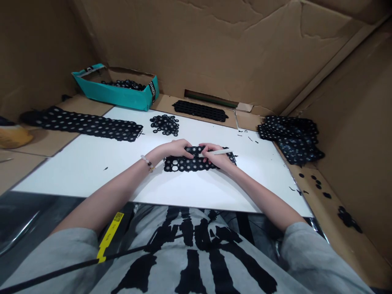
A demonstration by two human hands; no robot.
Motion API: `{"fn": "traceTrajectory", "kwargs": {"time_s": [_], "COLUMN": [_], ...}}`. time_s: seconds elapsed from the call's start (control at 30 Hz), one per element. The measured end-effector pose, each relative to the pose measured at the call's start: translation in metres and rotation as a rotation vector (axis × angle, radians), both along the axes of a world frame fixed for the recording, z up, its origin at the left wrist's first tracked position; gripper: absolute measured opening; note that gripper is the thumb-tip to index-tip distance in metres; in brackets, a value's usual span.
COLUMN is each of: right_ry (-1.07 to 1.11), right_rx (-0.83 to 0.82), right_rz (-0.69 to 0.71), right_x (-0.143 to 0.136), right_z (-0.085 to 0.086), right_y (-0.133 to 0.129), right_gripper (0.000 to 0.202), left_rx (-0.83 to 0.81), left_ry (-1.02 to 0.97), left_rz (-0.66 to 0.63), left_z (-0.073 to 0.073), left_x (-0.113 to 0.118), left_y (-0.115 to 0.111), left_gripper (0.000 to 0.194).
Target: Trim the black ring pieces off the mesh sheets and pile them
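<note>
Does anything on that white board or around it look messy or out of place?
Yes, slightly: thin black scraps lie scattered toward the far right of the white board, and loose black discs dot the cardboard along the right side. They look stray because they sit apart from the dotted black material heaped nearby.

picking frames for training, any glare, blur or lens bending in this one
Head view: white board bright, upper corners dim; head view: pale sheen on the black sheets at right; head view: sleeves look stretched, likely wide-lens; head view: tip of the white pen too small to judge focus.
</note>
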State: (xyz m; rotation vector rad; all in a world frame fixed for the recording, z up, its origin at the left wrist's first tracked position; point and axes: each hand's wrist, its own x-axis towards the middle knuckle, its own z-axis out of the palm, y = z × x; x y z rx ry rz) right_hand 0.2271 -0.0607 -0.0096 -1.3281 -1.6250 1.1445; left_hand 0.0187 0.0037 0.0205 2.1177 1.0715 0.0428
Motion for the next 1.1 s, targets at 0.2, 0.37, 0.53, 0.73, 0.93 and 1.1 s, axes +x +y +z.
{"fn": "traceTrajectory", "kwargs": {"time_s": [0.2, 0.37, 0.53, 0.73, 0.93, 1.1], "right_ry": [-0.165, -0.26, -0.282, -0.267, -0.143, 0.068], "right_rx": [0.164, 0.335, 0.382, 0.341, -0.022, -0.139], "right_rz": [-0.001, 0.008, 0.017, 0.017, -0.012, 0.017], "right_x": [-0.001, -0.004, -0.005, -0.003, 0.012, 0.016], "right_z": [0.005, 0.003, 0.0, 0.004, 0.004, 0.007], "right_y": [-0.004, -0.005, -0.002, -0.004, 0.006, 0.015], "right_gripper": [0.016, 0.015, 0.015, 0.012, 0.007, 0.016], "left_rx": [-0.101, -0.17, -0.219, -0.132, -0.01, 0.05], "left_ry": [-0.065, -0.137, -0.166, -0.1, -0.109, -0.134], "left_rz": [0.012, 0.015, -0.015, -0.047, 0.037, 0.038], "left_z": [-0.002, -0.007, -0.006, -0.002, -0.007, -0.014], "left_x": [0.001, -0.001, -0.003, -0.003, -0.008, -0.004], "left_y": [0.001, 0.003, 0.003, 0.005, 0.013, 0.012], "left_gripper": [0.032, 0.032, 0.031, 0.035, 0.049, 0.04]}}
